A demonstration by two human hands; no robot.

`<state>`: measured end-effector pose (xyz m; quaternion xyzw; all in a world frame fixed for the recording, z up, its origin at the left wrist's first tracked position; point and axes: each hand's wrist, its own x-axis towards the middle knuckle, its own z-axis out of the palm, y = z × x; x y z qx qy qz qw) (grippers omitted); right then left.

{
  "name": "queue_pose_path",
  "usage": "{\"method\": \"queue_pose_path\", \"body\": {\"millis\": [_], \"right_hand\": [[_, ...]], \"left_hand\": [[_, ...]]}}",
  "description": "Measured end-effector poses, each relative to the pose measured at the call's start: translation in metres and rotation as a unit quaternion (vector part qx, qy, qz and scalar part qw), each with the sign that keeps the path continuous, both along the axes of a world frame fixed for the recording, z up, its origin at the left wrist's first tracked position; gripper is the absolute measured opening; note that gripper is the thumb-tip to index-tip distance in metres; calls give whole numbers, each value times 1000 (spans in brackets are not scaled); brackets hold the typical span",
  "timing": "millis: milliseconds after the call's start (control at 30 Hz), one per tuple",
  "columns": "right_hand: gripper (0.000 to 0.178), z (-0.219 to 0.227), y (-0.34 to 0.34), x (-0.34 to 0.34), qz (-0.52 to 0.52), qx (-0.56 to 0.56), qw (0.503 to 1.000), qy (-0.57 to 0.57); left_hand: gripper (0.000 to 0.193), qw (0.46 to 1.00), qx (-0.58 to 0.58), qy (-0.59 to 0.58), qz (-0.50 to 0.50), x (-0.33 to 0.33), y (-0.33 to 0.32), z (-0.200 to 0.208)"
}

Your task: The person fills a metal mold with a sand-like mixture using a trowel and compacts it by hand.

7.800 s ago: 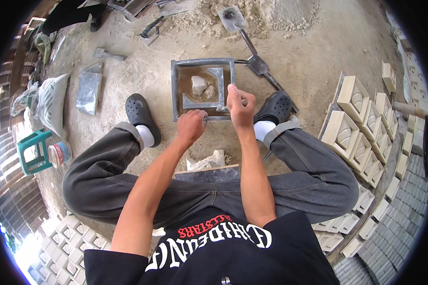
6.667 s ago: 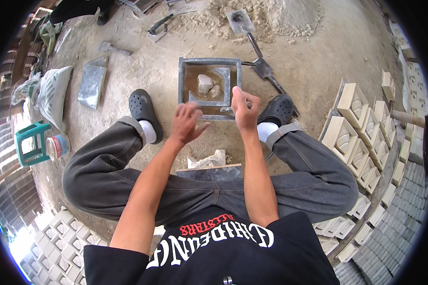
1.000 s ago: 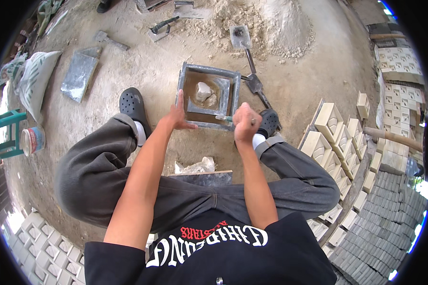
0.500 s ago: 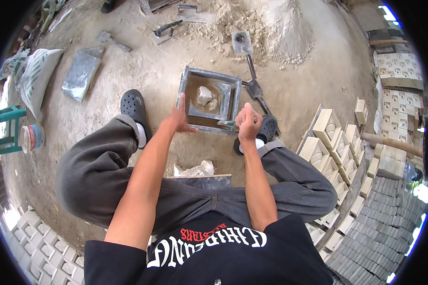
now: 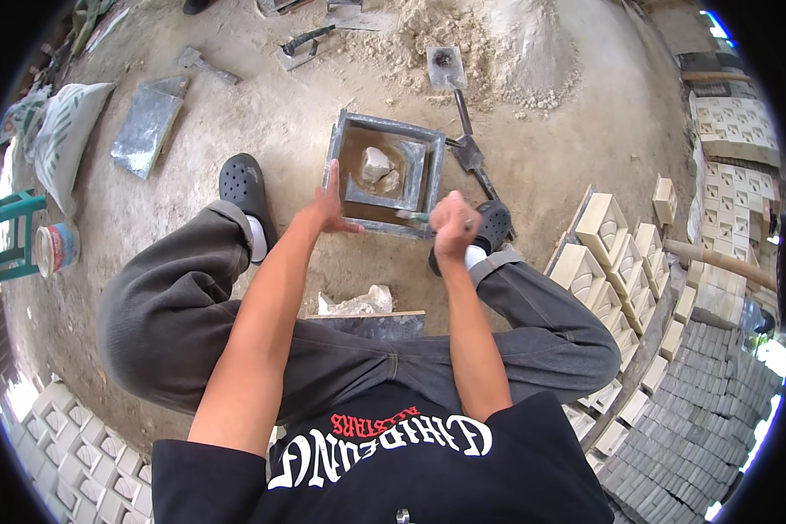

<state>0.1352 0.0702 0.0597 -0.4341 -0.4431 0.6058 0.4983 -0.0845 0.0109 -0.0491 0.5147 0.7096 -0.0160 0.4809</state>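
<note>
Between my feet a square grey metal mould (image 5: 438,170) sits on the ground, with a smaller square frame inside it. In its middle lies a whitish lump (image 5: 375,164) with smaller crumbs beside it. My left hand (image 5: 325,211) rests at the mould's near left corner, thumb and fingers spread apart along two sides. Closed in a fist, my right hand (image 5: 454,224) grips a thin brush (image 5: 417,216) with a greenish handle. The brush tip reaches over the mould's near wall, toward the gap between the outer and inner frames. My fingers hide most of the handle.
A long-handled metal tool (image 5: 468,150) lies right of the mould, by my right shoe. Pale powder (image 5: 533,52) is heaped beyond. Cream moulded blocks (image 5: 604,223) stand at right. A flat plate (image 5: 151,127), hammer (image 5: 208,65), bucket (image 5: 57,249) and green stool (image 5: 10,236) are left.
My right hand and the brush have shifted slightly, the brush tip now a little further left and farther over the mould's near side. My left hand stays at the corner.
</note>
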Motion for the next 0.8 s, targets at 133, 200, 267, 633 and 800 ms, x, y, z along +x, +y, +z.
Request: {"method": "queue_pose_path", "body": {"millis": [133,200,267,633,800], "right_hand": [[46,5,12,-4,54,-54,997,-14],[45,30,5,-12,34,9,997,-71],[46,4,-2,-10,40,68,991,-106],[45,0,-15,-26,65,165,968,-175],[44,21,-11,-33,135,53,982,-119]], "left_hand": [[155,999,-17,7,28,0,-5,5],[156,998,62,8,30,-2,-11,-8],[157,998,59,-6,20,-6,-10,-10],[158,999,35,-9,-16,-5,-1,2],[158,999,-10,-27,18,-12,-5,5]]}}
